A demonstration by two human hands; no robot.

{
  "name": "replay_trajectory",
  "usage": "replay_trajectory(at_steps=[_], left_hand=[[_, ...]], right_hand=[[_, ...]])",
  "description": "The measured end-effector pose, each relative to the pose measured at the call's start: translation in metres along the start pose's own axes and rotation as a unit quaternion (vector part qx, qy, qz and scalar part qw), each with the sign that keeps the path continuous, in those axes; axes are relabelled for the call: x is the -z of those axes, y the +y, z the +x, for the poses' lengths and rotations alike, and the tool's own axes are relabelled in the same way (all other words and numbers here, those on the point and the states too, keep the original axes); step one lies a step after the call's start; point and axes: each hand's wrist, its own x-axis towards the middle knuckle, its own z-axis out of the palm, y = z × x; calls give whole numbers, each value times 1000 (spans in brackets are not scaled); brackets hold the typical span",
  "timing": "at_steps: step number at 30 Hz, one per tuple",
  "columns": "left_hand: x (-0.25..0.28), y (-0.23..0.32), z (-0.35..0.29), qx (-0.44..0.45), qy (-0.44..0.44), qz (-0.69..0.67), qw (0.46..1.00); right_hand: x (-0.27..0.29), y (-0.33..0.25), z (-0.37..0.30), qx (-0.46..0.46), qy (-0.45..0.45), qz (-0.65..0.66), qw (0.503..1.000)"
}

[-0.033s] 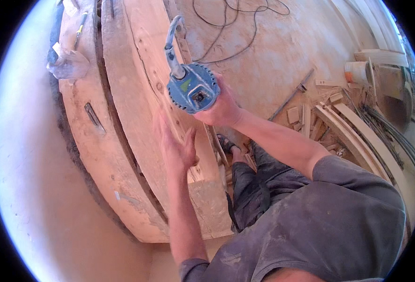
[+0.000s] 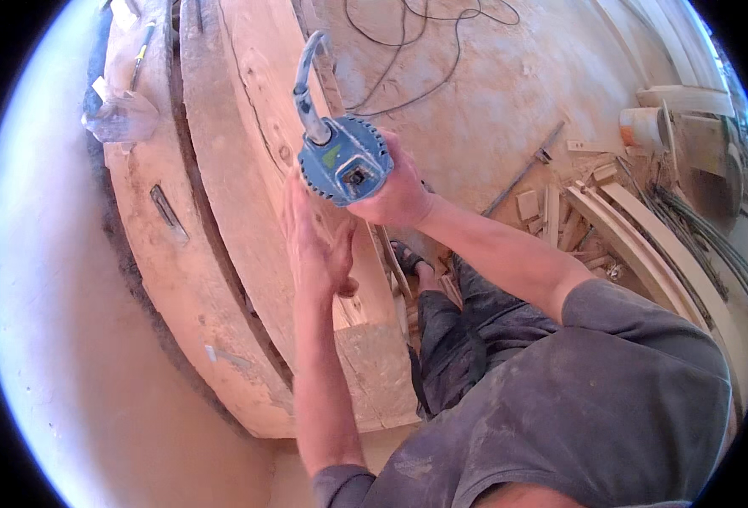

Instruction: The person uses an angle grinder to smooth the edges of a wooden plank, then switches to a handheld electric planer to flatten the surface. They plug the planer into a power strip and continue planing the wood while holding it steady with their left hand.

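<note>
My right hand is wrapped round the body of a blue corded power tool with a round, ribbed end cap. That cap faces up at me, so the tool's working end is hidden. A thick dusty cable curves up from the cap. Just below and left of the tool, my left hand is open, its fingers stretched forward and the thumb apart. It hovers at or touches a long knotty plank; contact cannot be made out. The plank lies along a wide wooden bench.
On the bench's left side lie a dark metal tool, a clear plastic bag and a yellow-black handled tool. A black cord loops across the dusty floor. At right are a bar clamp, wood offcuts, curved boards and a bucket.
My left hand has shifted slightly left and up. The power tool, with my right hand round it, has moved a little to the left.
</note>
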Motion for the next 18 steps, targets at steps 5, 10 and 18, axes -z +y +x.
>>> replay_trajectory(at_steps=[5,10,18], left_hand=[[-23,-37,17,-77,-146,16,986],[-25,-48,0,-77,-127,2,989],[-22,-49,-71,-134,-126,93,979]], right_hand=[[-14,2,-28,52,21,-75,996],[-23,-5,-48,32,4,-87,996],[-16,-13,-124,11,-17,33,999]])
